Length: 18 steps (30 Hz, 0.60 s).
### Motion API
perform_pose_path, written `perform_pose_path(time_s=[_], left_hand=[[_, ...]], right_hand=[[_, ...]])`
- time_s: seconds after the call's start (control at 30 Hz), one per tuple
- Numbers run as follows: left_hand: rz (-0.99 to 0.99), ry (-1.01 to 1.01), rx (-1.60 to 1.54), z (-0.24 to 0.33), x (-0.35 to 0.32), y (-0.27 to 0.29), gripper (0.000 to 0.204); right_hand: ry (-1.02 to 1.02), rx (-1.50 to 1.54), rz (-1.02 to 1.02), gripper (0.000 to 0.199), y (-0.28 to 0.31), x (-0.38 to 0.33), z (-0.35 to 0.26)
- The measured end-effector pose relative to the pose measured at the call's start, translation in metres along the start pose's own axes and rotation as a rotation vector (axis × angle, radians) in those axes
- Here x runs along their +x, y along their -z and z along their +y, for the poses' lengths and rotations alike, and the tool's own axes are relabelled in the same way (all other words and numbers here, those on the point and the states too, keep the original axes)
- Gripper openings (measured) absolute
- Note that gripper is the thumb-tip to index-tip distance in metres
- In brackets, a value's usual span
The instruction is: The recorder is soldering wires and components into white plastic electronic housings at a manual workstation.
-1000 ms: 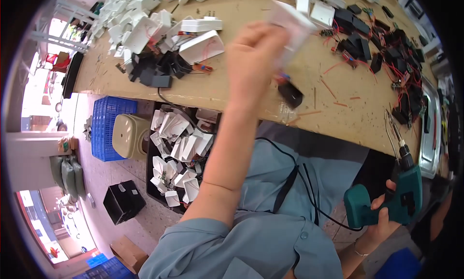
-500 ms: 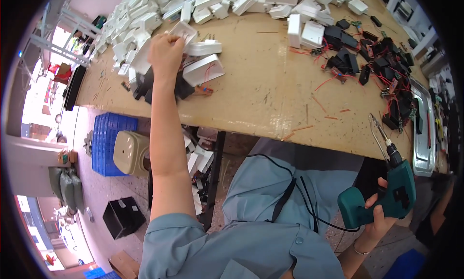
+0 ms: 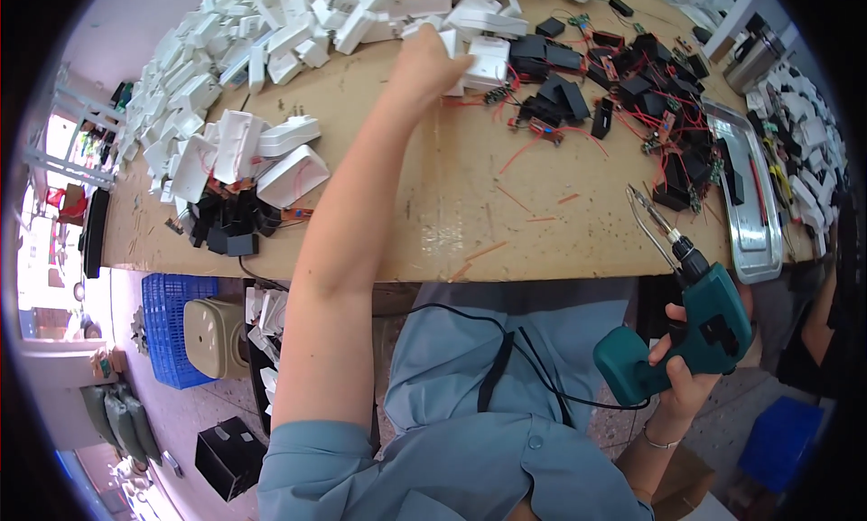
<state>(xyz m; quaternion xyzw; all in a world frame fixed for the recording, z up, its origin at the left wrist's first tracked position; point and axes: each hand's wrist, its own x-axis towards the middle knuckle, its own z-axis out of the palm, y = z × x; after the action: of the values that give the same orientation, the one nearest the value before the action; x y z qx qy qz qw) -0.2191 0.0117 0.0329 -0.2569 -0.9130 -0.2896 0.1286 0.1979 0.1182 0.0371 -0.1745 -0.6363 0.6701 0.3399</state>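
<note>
The left hand reaches out over the table to a white casing, which sits at its fingers and is partly hidden by them, so I cannot tell whether they are closed on it. Just right of that hand lies a white adapter, with black parts beyond it to the right. The right hand is wrapped around the handle of a green soldering gun, well apart from the casing, its tip angled up over the table's near edge
</note>
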Motion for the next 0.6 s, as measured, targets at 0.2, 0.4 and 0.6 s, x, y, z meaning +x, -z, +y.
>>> perform_pose_path(time_s=[0.2,0.4,0.6], left_hand=[[0.020,-0.147,-0.040,-0.041,-0.014,0.027,0.030],[-0.104,-0.293,-0.513,0.016,-0.100,0.040,0.031],[-0.283,-0.595,-0.332,0.072,-0.149,0.017,0.031]], right_hand=[[-0.011,-0.027,0.001,0.073,0.019,0.000,0.005],[-0.006,-0.031,-0.021,0.074,0.027,0.004,0.011],[0.065,-0.051,-0.033,0.072,0.024,0.001,0.008]])
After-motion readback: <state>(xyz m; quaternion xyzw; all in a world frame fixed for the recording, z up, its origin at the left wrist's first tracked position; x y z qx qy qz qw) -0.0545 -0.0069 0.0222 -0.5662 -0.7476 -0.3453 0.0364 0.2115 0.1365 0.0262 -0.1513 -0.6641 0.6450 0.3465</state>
